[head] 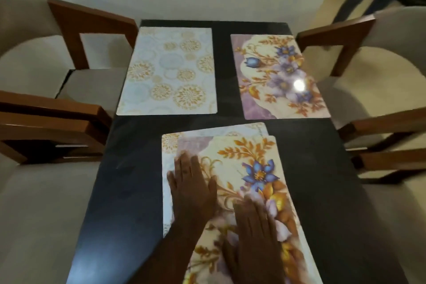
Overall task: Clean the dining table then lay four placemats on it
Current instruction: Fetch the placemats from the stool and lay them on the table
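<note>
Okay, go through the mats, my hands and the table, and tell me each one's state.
Far left circle mat: lying flat, alone.
Far right floral mat: lying flat, alone.
Near floral mat: stacked askew on another mat, under both hands.
Near circle mat: underneath, only left and far edges showing.
Left hand: fingers straight, flat on the near floral mat.
Right hand: flat on the same mat.
Table: near places not yet laid.
</note>
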